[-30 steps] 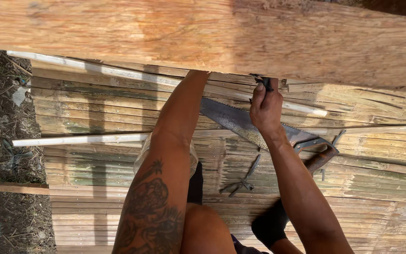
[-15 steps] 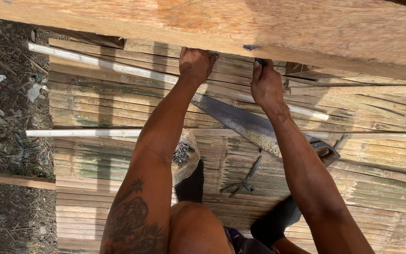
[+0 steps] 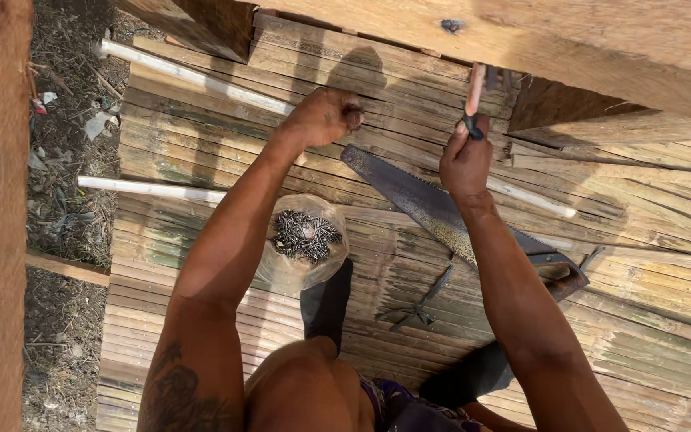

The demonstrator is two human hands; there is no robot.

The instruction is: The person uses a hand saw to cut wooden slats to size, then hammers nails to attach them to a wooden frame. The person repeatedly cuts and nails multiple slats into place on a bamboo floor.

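Two hands sit above the saw (image 3: 441,210): right hand (image 3: 465,164) grasps an upright hammer handle (image 3: 474,92); left hand (image 3: 323,118), further left, is clenched, contents hidden

left hand (image 3: 323,118) dropped away from the beam (image 3: 569,40) and now a loose fist out over the slats, right hand (image 3: 465,160) lowered a bit too, hammer handle (image 3: 474,92) now showing above it
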